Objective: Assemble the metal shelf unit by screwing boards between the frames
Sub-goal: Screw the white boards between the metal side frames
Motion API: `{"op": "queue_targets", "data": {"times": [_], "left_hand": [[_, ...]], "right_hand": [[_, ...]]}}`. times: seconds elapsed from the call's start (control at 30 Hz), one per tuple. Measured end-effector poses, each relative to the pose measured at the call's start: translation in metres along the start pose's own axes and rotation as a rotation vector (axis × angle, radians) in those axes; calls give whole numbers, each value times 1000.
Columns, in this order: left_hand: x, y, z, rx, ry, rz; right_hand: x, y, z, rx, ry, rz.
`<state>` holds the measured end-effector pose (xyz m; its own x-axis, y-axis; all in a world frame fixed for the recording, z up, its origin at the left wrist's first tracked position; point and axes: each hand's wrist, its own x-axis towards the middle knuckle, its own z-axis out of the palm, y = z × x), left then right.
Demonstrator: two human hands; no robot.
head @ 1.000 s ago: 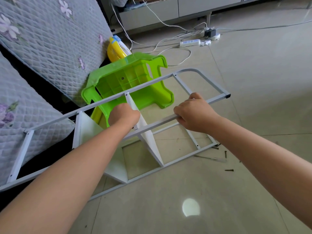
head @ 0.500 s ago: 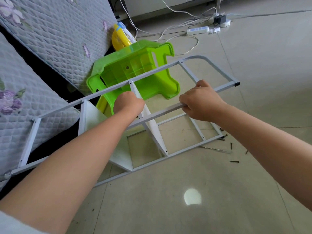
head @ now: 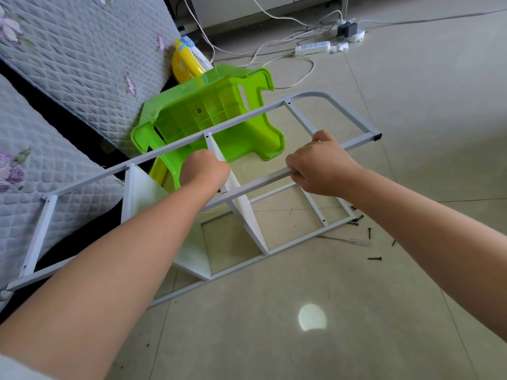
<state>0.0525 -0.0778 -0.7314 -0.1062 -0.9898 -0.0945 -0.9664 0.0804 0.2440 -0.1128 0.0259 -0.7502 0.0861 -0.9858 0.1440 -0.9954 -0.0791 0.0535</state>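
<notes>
Shelf unit lay on its side on the floor, both hands on the upper frame.

Upper frame [head: 274, 182] ran long axis from 8 o'clock to 2 o'clock, its rounded end toward 2; lower frame [head: 288, 246] lay parallel beneath it on the tiled floor [head: 411, 105]. Two white boards [head: 247, 212] stood on edge between the frames. Right hand [head: 321, 164] had its grip clenched round the near rail of the upper frame. Left hand [head: 204, 171] sat curled at the top edge of the nearer-centre board, where it met the rail; what its grip held could not be told. Green stool [head: 214, 116] lay tipped at 12 o'clock behind the frame. Loose dark screws [head: 374, 258] and a screwdriver [head: 343, 239] lay at 3 o'clock, just beside the lower frame's end.
</notes>
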Motion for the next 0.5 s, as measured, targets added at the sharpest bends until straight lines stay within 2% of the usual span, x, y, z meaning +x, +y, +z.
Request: {"op": "queue_targets", "data": {"times": [0.23, 0.5], "left_hand": [[-2, 4, 0, 22, 11, -10], [-5, 4, 2, -60, -62, -28]], "right_hand": [[2, 2, 1, 4, -25, 4], [-1, 7, 4, 20, 0, -1]]}}
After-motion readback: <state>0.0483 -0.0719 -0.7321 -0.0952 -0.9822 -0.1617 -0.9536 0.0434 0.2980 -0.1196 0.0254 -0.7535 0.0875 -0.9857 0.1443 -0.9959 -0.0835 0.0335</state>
